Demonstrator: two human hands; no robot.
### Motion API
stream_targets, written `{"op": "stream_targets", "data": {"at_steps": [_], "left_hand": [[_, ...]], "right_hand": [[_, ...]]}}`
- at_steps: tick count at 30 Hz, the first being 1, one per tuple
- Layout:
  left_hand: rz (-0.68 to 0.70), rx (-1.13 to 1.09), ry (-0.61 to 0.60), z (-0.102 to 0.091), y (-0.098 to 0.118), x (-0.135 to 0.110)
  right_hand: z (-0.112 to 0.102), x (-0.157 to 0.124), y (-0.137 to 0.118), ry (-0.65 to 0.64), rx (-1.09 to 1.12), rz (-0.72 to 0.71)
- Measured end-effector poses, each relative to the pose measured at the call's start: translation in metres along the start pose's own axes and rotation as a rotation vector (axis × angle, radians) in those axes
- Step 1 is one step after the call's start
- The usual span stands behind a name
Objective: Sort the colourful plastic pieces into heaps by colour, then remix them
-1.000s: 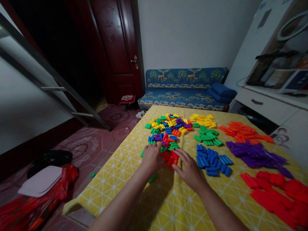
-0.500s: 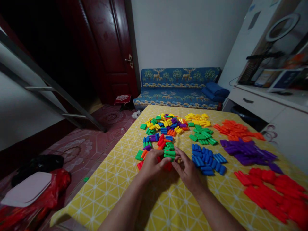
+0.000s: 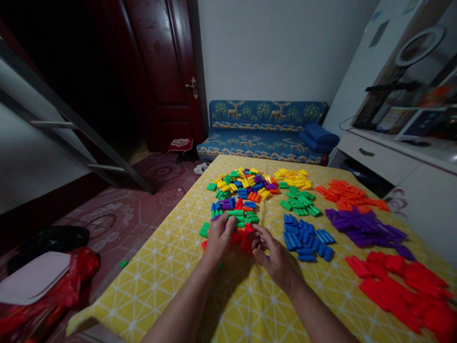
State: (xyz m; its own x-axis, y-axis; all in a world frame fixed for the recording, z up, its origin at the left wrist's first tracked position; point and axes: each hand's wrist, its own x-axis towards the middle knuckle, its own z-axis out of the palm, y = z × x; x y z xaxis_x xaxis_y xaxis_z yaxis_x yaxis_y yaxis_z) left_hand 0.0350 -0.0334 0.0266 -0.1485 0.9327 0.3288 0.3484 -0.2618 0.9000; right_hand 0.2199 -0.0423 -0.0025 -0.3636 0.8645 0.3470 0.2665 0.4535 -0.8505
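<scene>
My left hand (image 3: 219,240) is closed, thumb up, on a green toy block (image 3: 235,214) made of joined tubes, which overlaps other green blocks (image 3: 252,217) behind it. A little to the right, my right hand (image 3: 273,257) has loosely bent fingers apart, and I see nothing held in it. Red blocks (image 3: 243,239) lie between the two hands, partly hidden by them. Just beyond my left hand are blue and purple blocks (image 3: 228,204). A green block (image 3: 204,229) lies at its left.
A yellow patterned cloth (image 3: 143,286) covers the table. Mixed blocks (image 3: 246,181) are heaped at the back. Sorted piles are yellow (image 3: 293,178), green (image 3: 300,201), blue (image 3: 307,237), orange (image 3: 350,194), purple (image 3: 364,227) and red (image 3: 400,286). A sofa (image 3: 262,136) stands beyond.
My left hand has moved slightly left and away from me with the green block. My right hand has come off that block, and its fingers have parted. The view has shifted slightly.
</scene>
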Motion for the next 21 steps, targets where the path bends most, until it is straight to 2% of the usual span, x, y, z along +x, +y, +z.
{"op": "stream_targets", "data": {"at_steps": [3,7,10,12,15,18,21], "left_hand": [[0.048,0.082,-0.12,0.007,0.002,-0.005],[0.158,0.227,-0.295,0.016,0.008,-0.013],[0.215,0.239,-0.309,0.017,0.01,-0.014],[0.232,0.239,-0.272,0.016,0.008,-0.013],[0.218,0.308,-0.205,0.015,-0.001,-0.011],[0.225,0.355,-0.171,0.016,-0.008,-0.01],[0.239,0.341,-0.173,0.016,-0.011,-0.009]], "right_hand": [[-0.002,0.001,0.002,0.062,0.064,-0.029],[-0.001,0.001,0.006,0.158,-0.1,-0.096],[-0.001,0.0,0.003,0.248,-0.173,-0.134],[-0.007,0.002,0.002,0.364,-0.17,-0.069],[-0.033,0.018,0.01,0.561,-0.133,0.079],[-0.076,0.046,0.034,0.726,-0.104,0.179],[-0.121,0.073,0.068,0.748,-0.208,0.229]]}}
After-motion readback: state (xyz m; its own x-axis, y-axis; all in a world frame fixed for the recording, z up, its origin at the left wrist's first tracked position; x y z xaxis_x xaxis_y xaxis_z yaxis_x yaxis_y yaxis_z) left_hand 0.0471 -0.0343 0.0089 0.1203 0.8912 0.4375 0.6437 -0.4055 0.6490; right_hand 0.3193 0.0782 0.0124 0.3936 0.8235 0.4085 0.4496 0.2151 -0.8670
